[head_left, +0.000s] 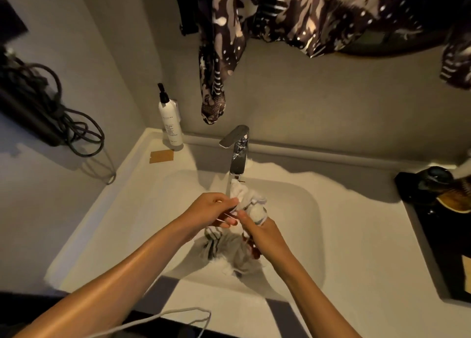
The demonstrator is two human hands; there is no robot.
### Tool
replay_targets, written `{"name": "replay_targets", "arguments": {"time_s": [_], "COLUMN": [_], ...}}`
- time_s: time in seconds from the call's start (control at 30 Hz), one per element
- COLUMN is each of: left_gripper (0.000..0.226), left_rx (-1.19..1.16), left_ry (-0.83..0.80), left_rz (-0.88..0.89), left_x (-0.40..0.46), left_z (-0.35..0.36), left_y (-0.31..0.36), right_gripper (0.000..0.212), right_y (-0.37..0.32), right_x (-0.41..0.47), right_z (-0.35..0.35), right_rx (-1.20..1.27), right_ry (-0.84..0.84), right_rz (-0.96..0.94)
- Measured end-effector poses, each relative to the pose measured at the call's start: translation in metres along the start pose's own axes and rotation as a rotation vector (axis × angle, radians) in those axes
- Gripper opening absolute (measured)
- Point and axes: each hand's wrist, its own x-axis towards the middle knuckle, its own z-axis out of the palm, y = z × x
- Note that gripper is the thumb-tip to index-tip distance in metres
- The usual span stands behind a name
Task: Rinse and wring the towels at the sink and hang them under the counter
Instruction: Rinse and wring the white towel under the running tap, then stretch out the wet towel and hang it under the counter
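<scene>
A white towel (251,201) with dark stripes is bunched up under the chrome faucet (238,154), above the white sink basin (303,210). My left hand (210,210) pinches its upper left edge. My right hand (260,232) grips it from below and to the right. The rest of the striped towel (226,251) hangs down into the basin under my hands. A thin stream of water seems to fall from the spout onto the cloth.
A white pump bottle (170,121) stands at the counter's back left beside a brown tag (161,156). Patterned dark fabric (219,57) hangs above the faucet. A black tray (443,210) with dark objects lies on the right. Black cables (76,133) hang on the left wall.
</scene>
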Motion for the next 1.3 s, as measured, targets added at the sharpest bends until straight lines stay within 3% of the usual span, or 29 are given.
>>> {"name": "replay_targets", "arguments": {"time_s": [0.1, 0.2, 0.33, 0.4, 0.47, 0.53, 0.6, 0.67, 0.7, 0.73, 0.77, 0.87, 0.93, 1.03, 1.1, 1.13, 1.2, 1.3], "left_gripper": [0.022, 0.026, 0.028, 0.026, 0.029, 0.040, 0.041, 0.033, 0.030, 0.027, 0.028, 0.035, 0.032, 0.018, 0.018, 0.019, 0.029, 0.041], "left_rx": [-0.076, -0.299, -0.587, -0.598, -0.378, 0.062, 0.340, 0.530, 0.642, 0.740, 0.816, 0.972, 1.056, 1.211, 1.249, 1.225, 1.129, 1.030], "left_ry": [0.120, 0.201, 0.203, 0.222, 0.340, 0.493, 0.583, 0.613, 0.621, 0.617, 0.612, 0.654, 0.707, 0.785, 0.824, 0.836, 0.857, 0.821], "left_rz": [0.105, 0.111, 0.205, 0.281, 0.378, 0.521, 0.718, 0.943, 1.040, 1.117, 1.179, 1.302, 1.378, 1.473, 1.469, 1.455, 1.427, 1.346], "left_x": [-0.013, -0.022, -0.037, -0.042, -0.048, -0.053, -0.061, -0.074, -0.080, -0.083, -0.087, -0.098, -0.105, -0.115, -0.126, -0.133, -0.146, -0.141], "left_z": [0.007, 0.009, 0.015, 0.017, 0.016, 0.013, 0.013, 0.015, 0.017, 0.018, 0.020, 0.027, 0.027, 0.017, 0.010, 0.009, 0.009, 0.006], "left_y": [0.016, 0.024, 0.047, 0.065, 0.084, 0.103, 0.129, 0.159, 0.173, 0.184, 0.194, 0.216, 0.229, 0.247, 0.263, 0.272, 0.289, 0.294], "right_gripper": [0.036, 0.044, 0.035, 0.031, 0.032, 0.045, 0.052, 0.051, 0.062, 0.069, 0.068, 0.061, 0.053, 0.035, 0.019, 0.024, 0.031, 0.047], "right_y": [-0.012, -0.019, -0.026, -0.030, -0.038, -0.045, -0.051, -0.058, -0.066, -0.072, -0.085, -0.121, -0.131, -0.153, -0.171, -0.182, -0.193, -0.206], "right_x": [-0.013, -0.016, -0.019, -0.021, -0.022, -0.018, -0.019, -0.027, -0.033, -0.037, -0.041, -0.048, -0.046, -0.056, -0.064, -0.071, -0.073, -0.079], "right_z": [-0.014, -0.026, -0.035, -0.037, -0.039, -0.047, -0.056, -0.061, -0.063, -0.064, -0.065, -0.064, -0.067, -0.068, -0.067, -0.068, -0.065, -0.051], "right_rx": [0.058, 0.277, 0.625, 0.722, 0.724, 0.663, 0.478, -0.029, -0.322, -0.511, -0.549, -0.382, -0.391, -0.262, -0.108, 0.037, 0.330, 0.275], "right_ry": [-0.059, -0.063, -0.106, -0.121, -0.096, -0.008, 0.099, 0.207, 0.222, 0.207, 0.143, -0.123, -0.210, -0.174, -0.035, 0.022, -0.079, -0.323], "right_rz": [-0.018, 0.013, 0.031, 0.040, 0.045, 0.060, 0.010, -0.239, -0.425, -0.599, -0.679, -0.630, -0.598, -0.647, -0.697, -0.707, -0.629, -0.454]}}
